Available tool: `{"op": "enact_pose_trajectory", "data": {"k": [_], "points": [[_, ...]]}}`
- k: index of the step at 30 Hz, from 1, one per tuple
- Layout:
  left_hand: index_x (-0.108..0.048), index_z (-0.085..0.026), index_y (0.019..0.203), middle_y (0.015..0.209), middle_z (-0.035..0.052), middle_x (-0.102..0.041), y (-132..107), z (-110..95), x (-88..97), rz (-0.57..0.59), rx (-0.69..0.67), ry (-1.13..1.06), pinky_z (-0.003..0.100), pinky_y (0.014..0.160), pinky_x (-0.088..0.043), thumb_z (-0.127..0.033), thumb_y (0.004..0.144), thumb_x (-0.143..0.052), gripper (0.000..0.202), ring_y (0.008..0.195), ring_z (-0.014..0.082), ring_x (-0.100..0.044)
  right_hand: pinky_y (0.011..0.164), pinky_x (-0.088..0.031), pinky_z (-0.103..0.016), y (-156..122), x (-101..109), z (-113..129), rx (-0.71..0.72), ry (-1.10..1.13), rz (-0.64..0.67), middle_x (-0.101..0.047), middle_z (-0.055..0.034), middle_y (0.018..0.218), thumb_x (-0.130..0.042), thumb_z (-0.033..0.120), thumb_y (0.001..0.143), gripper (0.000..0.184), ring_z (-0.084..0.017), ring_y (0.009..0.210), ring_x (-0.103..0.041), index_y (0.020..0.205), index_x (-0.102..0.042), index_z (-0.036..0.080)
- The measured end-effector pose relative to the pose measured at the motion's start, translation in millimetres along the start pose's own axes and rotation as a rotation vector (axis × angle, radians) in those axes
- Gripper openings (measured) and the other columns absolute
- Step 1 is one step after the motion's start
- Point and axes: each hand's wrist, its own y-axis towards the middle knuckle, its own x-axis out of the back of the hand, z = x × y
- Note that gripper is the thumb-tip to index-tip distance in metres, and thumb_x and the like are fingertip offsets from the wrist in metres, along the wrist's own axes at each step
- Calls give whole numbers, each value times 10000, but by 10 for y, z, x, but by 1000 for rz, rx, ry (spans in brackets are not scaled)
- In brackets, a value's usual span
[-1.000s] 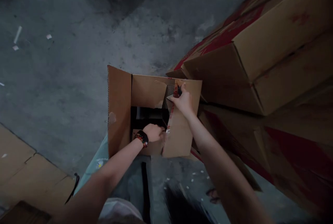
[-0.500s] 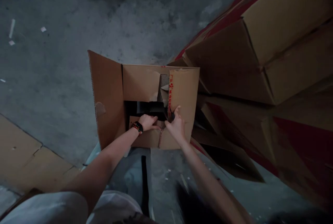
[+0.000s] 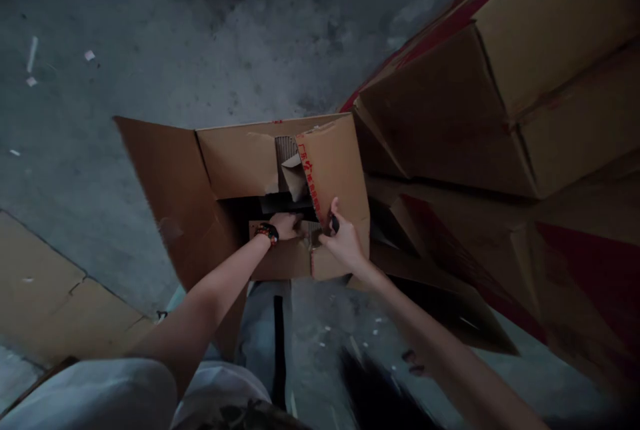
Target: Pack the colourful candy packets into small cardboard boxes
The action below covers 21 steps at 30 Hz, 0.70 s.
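Observation:
An opened cardboard box (image 3: pixel 327 150) stands in front of me, tilted slightly, its left flap (image 3: pixel 165 183) spread wide and its right flap folded partly over the dark opening. Red printed characters run down that right flap's torn edge. My left hand (image 3: pixel 286 225), a dark beaded bracelet at its wrist, is closed at the near flap (image 3: pixel 280 260); its fingertips are blurred at the opening. My right hand (image 3: pixel 346 243) is closed around a small black object (image 3: pixel 334 222) at the right flap's edge, thumb and finger pressed near the cardboard. Inside the box is too dark to make out.
Large cardboard boxes (image 3: pixel 440 110) with red panels are stacked close on the right. A flat cardboard sheet (image 3: pixel 45 290) lies on the concrete floor (image 3: pixel 150 37) at left. Paper scraps (image 3: pixel 90 55) are scattered about. My leg stands just below the box.
The box has turned and shifted left at its far side, and its left flap has swung outward and toward me. My right hand has stayed at the right flap, the black object now showing more.

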Motion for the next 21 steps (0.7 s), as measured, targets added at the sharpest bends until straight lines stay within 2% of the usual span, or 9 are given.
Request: {"op": "enact_pose_trajectory", "data": {"k": [2,4,6,9,12,16,19,21], "points": [[-619,-198,1188,1113,50,-702,64,-61,130,86,-82,-99,230,805,-473,-495,772,-685,515,976,185,-655,515,-351,-206,121,-33,-23,-22,40,-49,-500,46,642,-568,167,578,833,-98,533,-392,1394,-439,67],[-642,-211,1170,1091,2,-710,95,-135,210,156,-147,-208,187,803,-459,-428,776,-700,453,941,138,-650,493,-335,-209,179,-49,-38,-6,82,-79,-515,33,665,-576,170,571,784,-96,533,-360,1343,-490,65],[-660,-178,1150,1049,20,-722,82,-204,221,174,-149,-265,195,783,-459,-378,845,-624,367,898,138,-650,486,-324,-214,160,-48,-53,11,89,-76,-527,26,684,-595,193,581,805,-97,531,-348,1365,-466,66],[-684,-163,1107,1011,65,-731,21,-290,159,121,-86,-208,246,754,-467,-369,906,-500,342,892,185,-659,501,-325,-220,72,-46,-80,8,81,-62,-510,40,674,-605,227,601,904,-101,528,-365,1456,-352,78],[-708,-157,1041,1002,117,-729,-1,-406,91,59,-17,-116,299,733,-479,-373,871,-504,343,915,253,-673,534,-348,-226,39,-61,-106,-1,97,-69,-506,47,671,-576,207,596,953,-106,540,-398,1496,-283,92],[-728,-100,956,918,191,-724,65,-605,-5,0,63,-3,327,698,-507,-269,782,-551,301,857,290,-695,561,-372,-239,29,-76,-176,-24,76,-117,-478,56,629,-550,176,576,974,-117,553,-419,1501,-267,67],[-740,-101,930,902,203,-722,128,-675,-104,-21,60,35,355,729,-521,-288,765,-569,303,871,310,-695,554,-377,-230,-85,-93,-248,-63,84,-109,-480,65,627,-543,182,586,986,-112,548,-424,1515,-229,80],[-747,-123,932,919,190,-726,170,-646,-164,-29,43,32,363,775,-518,-325,776,-571,310,914,313,-689,540,-378,-218,-204,-87,-250,-89,114,-93,-479,72,633,-541,189,604,996,-101,536,-412,1529,-184,97]]}}
